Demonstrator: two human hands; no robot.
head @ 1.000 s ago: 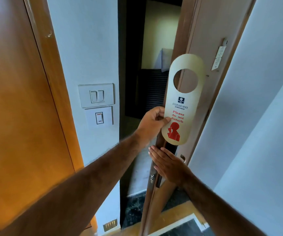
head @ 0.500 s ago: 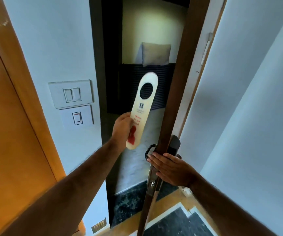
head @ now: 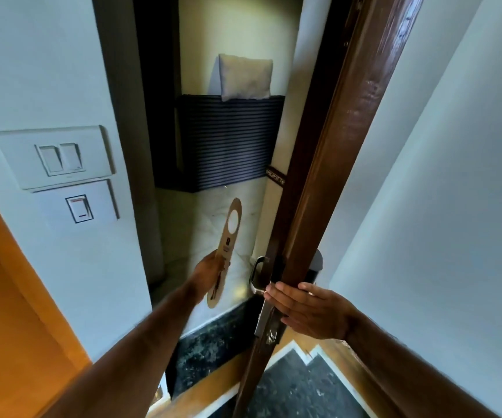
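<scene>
My left hand (head: pixel 210 271) grips the lower half of a cream door hanger (head: pixel 228 236) with a round hole near its top, holding it out through the doorway, left of the door's edge. The brown wooden door (head: pixel 337 164) stands ajar, seen edge-on. My right hand (head: pixel 310 309) lies with straight fingers against the door's edge beside the metal lock plate. A silver lever handle (head: pixel 257 268) sticks out on the far side of the door, just right of the hanger.
Two white switch plates (head: pixel 56 155) sit on the wall at left, beside an orange wooden panel (head: pixel 11 312). Through the gap, a dark striped wall panel (head: pixel 228 140) with a pale pillow (head: pixel 245 76) above it. A white wall (head: pixel 454 206) closes the right.
The door has swung further open. My left hand has carried the hanger lower and further through the gap, toward the outer handle. My right hand stays on the door edge.
</scene>
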